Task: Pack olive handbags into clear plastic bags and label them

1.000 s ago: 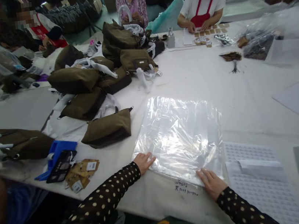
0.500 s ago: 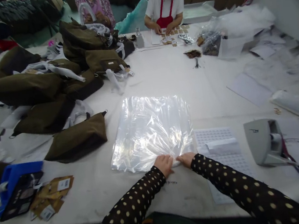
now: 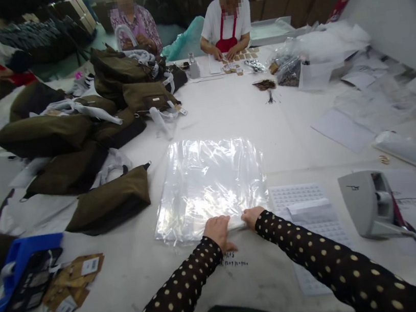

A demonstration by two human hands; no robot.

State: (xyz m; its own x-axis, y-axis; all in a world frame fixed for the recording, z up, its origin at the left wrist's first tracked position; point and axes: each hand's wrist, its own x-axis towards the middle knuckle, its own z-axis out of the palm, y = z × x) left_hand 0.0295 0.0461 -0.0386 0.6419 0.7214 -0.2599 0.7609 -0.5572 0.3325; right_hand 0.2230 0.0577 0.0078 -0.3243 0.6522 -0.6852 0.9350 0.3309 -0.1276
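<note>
A shiny clear plastic bag (image 3: 211,176), or a flat stack of such bags, lies on the white table in front of me. My left hand (image 3: 219,233) rests flat on its near edge, fingers stretched over the plastic and thumb apart. Just to the right, my right hand (image 3: 253,215) is closed with its fingertips pinching the same near edge. Handwriting (image 3: 233,262) shows on the table surface below my left hand. Beside my right forearm lies a printed sheet (image 3: 298,192) with a folded white paper (image 3: 308,211) on it.
Olive-brown bags (image 3: 109,201) are piled at the left. Nearer me are a blue tape dispenser (image 3: 31,248) and tan tags (image 3: 73,281). A grey dispenser (image 3: 366,206) stands at right, with plastic and papers (image 3: 343,126) beyond. Two people sit across the table; another is at far left.
My left hand has slid left and flattened, with the thumb now apart. My right hand has moved slightly left along the bag's edge. The camera view has tilted up a little.
</note>
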